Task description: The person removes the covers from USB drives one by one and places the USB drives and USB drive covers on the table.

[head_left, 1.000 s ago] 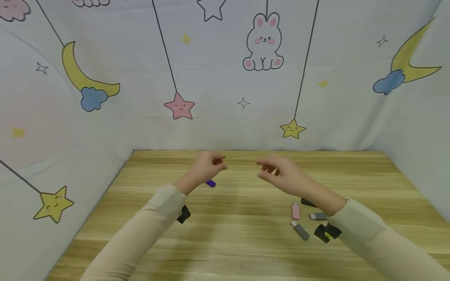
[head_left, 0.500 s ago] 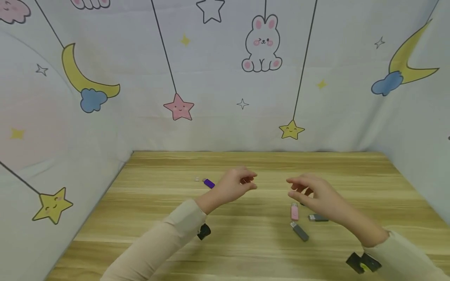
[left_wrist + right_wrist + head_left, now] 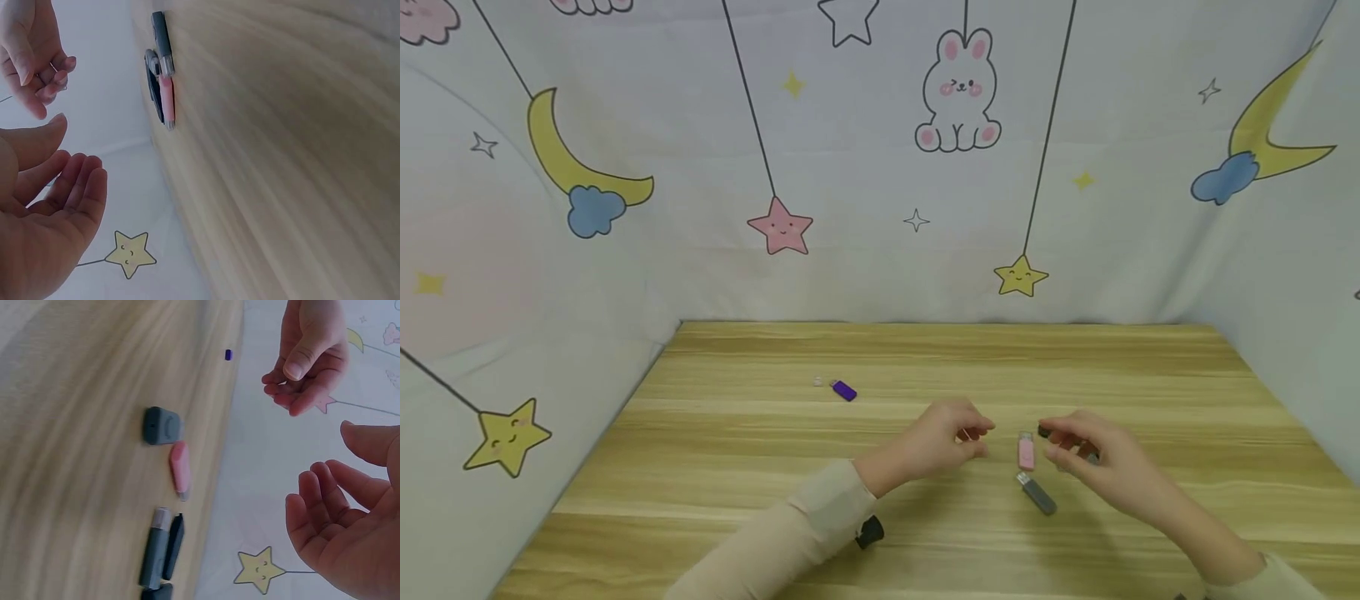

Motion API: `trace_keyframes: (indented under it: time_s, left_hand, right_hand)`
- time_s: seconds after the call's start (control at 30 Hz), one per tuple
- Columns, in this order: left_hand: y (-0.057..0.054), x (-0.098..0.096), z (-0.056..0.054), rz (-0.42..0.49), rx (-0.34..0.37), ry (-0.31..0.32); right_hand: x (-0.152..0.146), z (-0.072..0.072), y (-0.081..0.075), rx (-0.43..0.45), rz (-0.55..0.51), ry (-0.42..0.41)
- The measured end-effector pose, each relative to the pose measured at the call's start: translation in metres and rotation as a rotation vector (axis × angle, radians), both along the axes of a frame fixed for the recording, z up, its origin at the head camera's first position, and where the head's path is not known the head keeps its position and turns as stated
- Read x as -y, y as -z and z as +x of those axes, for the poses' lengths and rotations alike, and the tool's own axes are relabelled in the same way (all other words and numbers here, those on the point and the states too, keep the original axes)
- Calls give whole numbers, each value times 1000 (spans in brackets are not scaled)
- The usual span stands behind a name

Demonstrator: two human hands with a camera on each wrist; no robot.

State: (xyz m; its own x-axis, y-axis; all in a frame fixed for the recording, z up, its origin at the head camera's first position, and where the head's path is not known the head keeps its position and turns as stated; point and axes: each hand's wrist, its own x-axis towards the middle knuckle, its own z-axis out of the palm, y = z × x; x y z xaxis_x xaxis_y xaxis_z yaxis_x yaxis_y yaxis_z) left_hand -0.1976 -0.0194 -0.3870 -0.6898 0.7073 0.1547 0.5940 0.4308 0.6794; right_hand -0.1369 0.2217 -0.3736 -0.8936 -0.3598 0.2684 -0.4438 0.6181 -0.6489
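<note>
My left hand [image 3: 943, 442] hovers over the middle of the table, its fingers loosely bent with nothing between them. Just left of it in the head view lies no object; the pink USB stick [image 3: 1026, 451] is a short way to its right. My right hand [image 3: 1097, 458], equally loose and holding nothing, hangs above the cluster of USB sticks. A grey USB stick [image 3: 1037, 493] lies below the pink one. Partly hidden by the right hand are a black stick [image 3: 1043, 431] and another grey stick, plainer in the right wrist view [image 3: 154, 550].
Farther left lies a purple USB stick [image 3: 844, 390] with a small clear piece [image 3: 817, 382] beside its plug. A printed white cloth [image 3: 880, 283] rises behind the wooden table [image 3: 737, 467]. A dark item [image 3: 156, 592] is cut off at the right wrist view's bottom.
Both hands have moved right and nearer to the body, down toward the USB stick cluster. The purple stick and clear piece have come into full sight. The sticks have not moved.
</note>
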Motion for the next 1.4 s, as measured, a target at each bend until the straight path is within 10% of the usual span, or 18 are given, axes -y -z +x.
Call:
trace_keyframes:
  time_s: [0.63,1.4]
  left_hand:
    - [21,-31,7,-124,-10,106]
    - [35,-49,0,-228,47,52]
  right_hand:
    - [-10,2,33,203,19,-66]
    - [-2,-2,48,315,94,-114]
